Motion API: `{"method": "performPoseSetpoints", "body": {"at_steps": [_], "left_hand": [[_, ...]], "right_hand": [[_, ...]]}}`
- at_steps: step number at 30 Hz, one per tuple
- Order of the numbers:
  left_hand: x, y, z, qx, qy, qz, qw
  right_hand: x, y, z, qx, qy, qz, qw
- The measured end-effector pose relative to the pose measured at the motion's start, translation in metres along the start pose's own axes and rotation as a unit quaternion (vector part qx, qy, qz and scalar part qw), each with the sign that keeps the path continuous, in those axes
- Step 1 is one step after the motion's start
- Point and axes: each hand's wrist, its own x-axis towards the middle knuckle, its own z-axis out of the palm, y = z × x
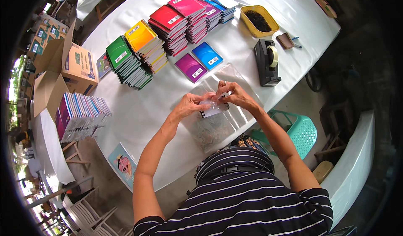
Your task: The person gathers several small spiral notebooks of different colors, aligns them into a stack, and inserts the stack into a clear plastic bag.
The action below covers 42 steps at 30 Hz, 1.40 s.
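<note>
My left hand [189,103] and my right hand [234,95] both grip a small spiral notebook [213,108] wrapped in a clear plastic sleeve, held just above the white table [138,114]. Under my hands lies a pile of clear plastic bags [218,127]. Just beyond them a purple notebook [191,67] and a blue notebook [208,55] lie flat side by side.
Stacks of spiral notebooks stand further back: green [126,61], yellow [145,45], red [170,24], pink [191,15]. A black tape dispenser [267,61] and a yellow tray [258,21] sit right. An open cardboard box [69,64] and a bundle of wrapped notebooks [82,116] are left. A teal stool [299,129] stands below right.
</note>
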Motion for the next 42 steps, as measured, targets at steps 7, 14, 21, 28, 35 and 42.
{"method": "performPoseSetpoints", "body": {"at_steps": [7,14,21,28,35,42], "left_hand": [[-0.006,0.001,0.001,0.450,0.015,0.098,0.887],[-0.036,0.020,0.030,0.678,0.064,0.141,0.719],[-0.041,0.012,0.041,0.728,0.106,0.179,0.653],[-0.041,0.007,0.050,0.707,0.132,0.191,0.668],[-0.043,0.005,0.050,0.709,0.136,0.188,0.665],[-0.041,0.003,0.051,0.703,0.142,0.190,0.671]], "right_hand": [[-0.001,-0.001,0.005,0.008,0.005,-0.085,0.996],[-0.003,-0.005,0.005,-0.126,-0.023,-0.118,0.985],[-0.027,-0.029,-0.010,-0.414,0.001,-0.245,0.877],[-0.080,0.047,-0.160,-0.162,0.468,0.179,0.850],[-0.088,0.071,-0.177,0.132,0.360,0.255,0.887],[-0.113,0.136,-0.129,0.462,0.430,-0.056,0.774]]}}
